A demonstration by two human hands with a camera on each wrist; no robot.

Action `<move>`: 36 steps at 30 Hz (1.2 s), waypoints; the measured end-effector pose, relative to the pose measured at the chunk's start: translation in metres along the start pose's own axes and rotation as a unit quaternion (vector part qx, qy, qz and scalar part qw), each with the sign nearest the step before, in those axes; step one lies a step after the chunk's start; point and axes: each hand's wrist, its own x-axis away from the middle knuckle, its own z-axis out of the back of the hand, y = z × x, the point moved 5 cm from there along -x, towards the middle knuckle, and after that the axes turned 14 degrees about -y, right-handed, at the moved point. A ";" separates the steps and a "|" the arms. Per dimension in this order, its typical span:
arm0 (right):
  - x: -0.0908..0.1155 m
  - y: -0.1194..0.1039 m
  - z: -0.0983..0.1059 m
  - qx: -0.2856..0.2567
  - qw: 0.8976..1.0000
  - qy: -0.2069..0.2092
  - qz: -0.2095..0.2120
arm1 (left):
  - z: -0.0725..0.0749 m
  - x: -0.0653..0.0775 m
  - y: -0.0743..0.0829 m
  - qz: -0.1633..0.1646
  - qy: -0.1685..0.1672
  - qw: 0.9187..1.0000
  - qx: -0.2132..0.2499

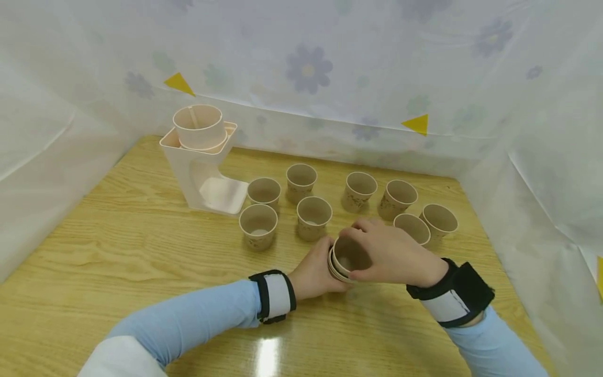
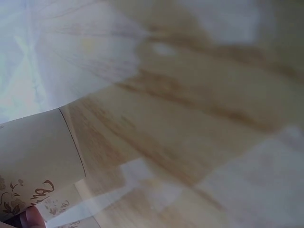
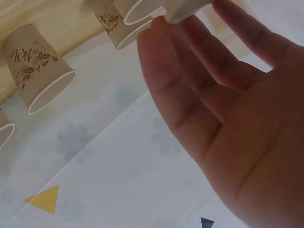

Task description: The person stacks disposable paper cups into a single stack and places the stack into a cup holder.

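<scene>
We judge the top cup [image 1: 350, 256] and the nested cups [image 1: 336, 273] under it to be paper: very light, springy, easily dented, not slippery, though nested walls may cling. Best hold, we think: a gentle pinch at the top rim, the stiffest part, with the lower walls steadied without squeezing.

Position: we find the stack near the middle of the counter [image 1: 118, 235], between both hands. The left hand [image 1: 313, 269] wraps its left side; the right hand [image 1: 395, 254], reaching over from the right, grips the top cup, thumb at the near rim, fingers towards the far side.
</scene>
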 end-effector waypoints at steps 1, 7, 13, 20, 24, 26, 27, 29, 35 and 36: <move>-0.001 0.000 -0.001 -0.002 1.000 -0.002 0.001 | 0.000 0.000 0.000 0.001 -0.001 1.000 0.001; -0.004 -0.002 -0.007 -0.014 1.000 -0.010 0.010 | 0.000 0.001 0.001 0.001 0.001 1.000 -0.020; -0.006 -0.002 -0.012 -0.014 1.000 -0.011 0.010 | 0.000 0.002 0.001 -0.005 0.005 1.000 -0.021; -0.007 -0.001 -0.017 -0.018 1.000 -0.014 0.015 | 0.001 0.002 0.001 -0.005 0.000 1.000 -0.019; -0.004 0.006 -0.015 -0.025 1.000 -0.003 -0.002 | 0.001 0.002 0.000 -0.009 0.002 1.000 -0.018; 0.001 0.016 -0.011 -0.029 0.999 0.008 -0.023 | 0.000 0.001 0.000 -0.008 0.003 1.000 -0.016; 0.004 0.023 -0.008 -0.030 0.999 0.014 -0.036 | 0.000 0.001 0.000 -0.007 0.005 1.000 -0.015; 0.010 0.039 -0.002 -0.029 0.997 0.022 -0.062 | 0.000 0.001 0.000 -0.004 0.007 1.000 -0.009; 0.021 0.091 -0.004 -0.031 0.988 -0.020 -0.150 | -0.001 0.000 0.001 -0.009 0.016 1.000 -0.012; 0.022 0.097 -0.007 -0.032 0.986 -0.028 -0.159 | -0.001 0.000 0.001 -0.009 0.016 1.000 -0.012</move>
